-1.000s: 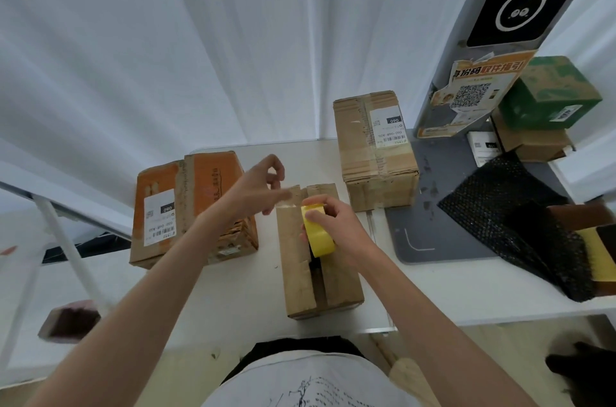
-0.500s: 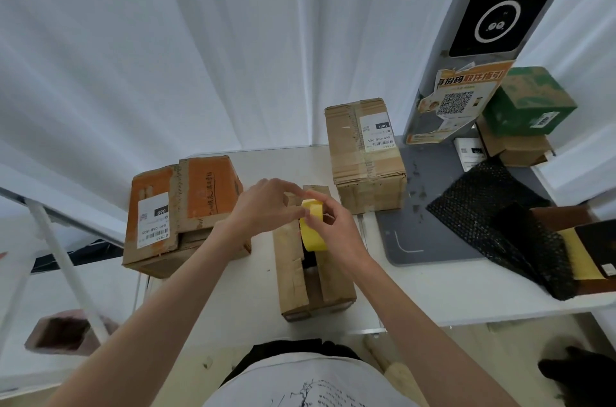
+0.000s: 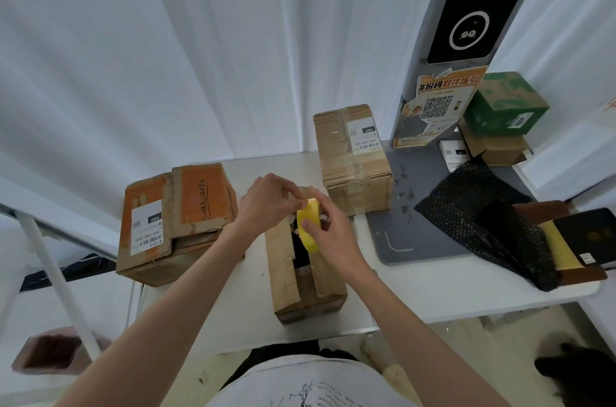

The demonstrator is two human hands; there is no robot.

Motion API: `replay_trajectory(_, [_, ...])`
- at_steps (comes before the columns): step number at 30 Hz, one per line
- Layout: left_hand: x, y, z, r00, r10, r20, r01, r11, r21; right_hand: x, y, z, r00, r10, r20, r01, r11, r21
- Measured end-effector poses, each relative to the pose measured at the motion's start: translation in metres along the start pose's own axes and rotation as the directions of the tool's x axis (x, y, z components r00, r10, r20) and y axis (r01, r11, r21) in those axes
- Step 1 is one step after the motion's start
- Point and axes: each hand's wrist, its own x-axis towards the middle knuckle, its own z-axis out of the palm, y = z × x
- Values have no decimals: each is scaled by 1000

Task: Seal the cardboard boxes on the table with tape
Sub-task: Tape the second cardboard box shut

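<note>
A yellow tape roll [image 3: 309,229] is held upright over the far half of the narrow cardboard box [image 3: 305,270], which is taken as the landmark and lies at the near edge of the white table [image 3: 433,290]. The roll is gripped by the right hand [image 3: 328,233], thumb on the near face and fingers curled round the far side. The left hand [image 3: 268,205] is bunched at the roll's top edge, fingertips pinched there; whether a tape end is actually caught cannot be told. The box's top flaps are seen parted, with a dark gap down the middle. Left of this box, an orange-topped cardboard box [image 3: 176,220] with a white label is seen, apart from it. Behind and to the right, a taped brown box [image 3: 355,159] with a label stands on the table. Further right of the landmark, a grey mat [image 3: 410,233] is laid, partly covered by black bubble wrap [image 3: 480,216]. Far right and behind, a green box [image 3: 505,103] is stacked on a small brown box [image 3: 493,148].
</note>
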Motion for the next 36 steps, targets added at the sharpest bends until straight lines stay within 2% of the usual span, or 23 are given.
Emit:
replay_trajectory(4, [1, 2, -5, 999, -33, -11, 33, 999, 0, -4, 9, -7, 999, 34, -4, -34, 998, 45])
replay_trajectory(7, [-2, 6, -5, 999, -44, -23, 44, 999, 24, -5, 12, -11, 1000, 8, -25, -8, 1000, 5])
replay_trajectory(11, [-12, 19, 1, 997, 17, -73, -20, 999, -32, -2, 9, -17, 982, -10, -186, 17, 999, 31])
replay_trajectory(13, [-15, 23, 1, 998, 20, -61, -27, 993, -119, -2, 10, -23, 975, -46, -217, 45, 999, -10])
replay_trajectory(18, [-2, 21, -4, 994, -99, 55, 112, 931, -347, -12, 11, -25, 960, -164, -228, 148, 985, -87])
replay_trajectory(21, [5, 21, -1, 970, -189, 152, 236, 882, -409, -16, 11, -24, 934, -261, -245, 245, 965, -91])
replay_trajectory(24, [9, 23, 0, 940, -240, 242, 324, 849, -417, -18, 10, -28, 920, -296, -255, 277, 955, -109])
replay_trajectory(27, [12, 26, 2, 930, -243, 277, 344, 845, -411, -18, 9, -34, 911, -326, -254, 306, 945, -115])
replay_trajectory(34, [18, 34, 10, 958, -188, 218, 265, 872, -412, -17, 10, -40, 897, -348, -274, 326, 937, -123])
replay_trajectory(36, [19, 35, 12, 962, -196, 189, 253, 896, -364, -18, 15, -43, 889, -340, -308, 321, 941, -110])
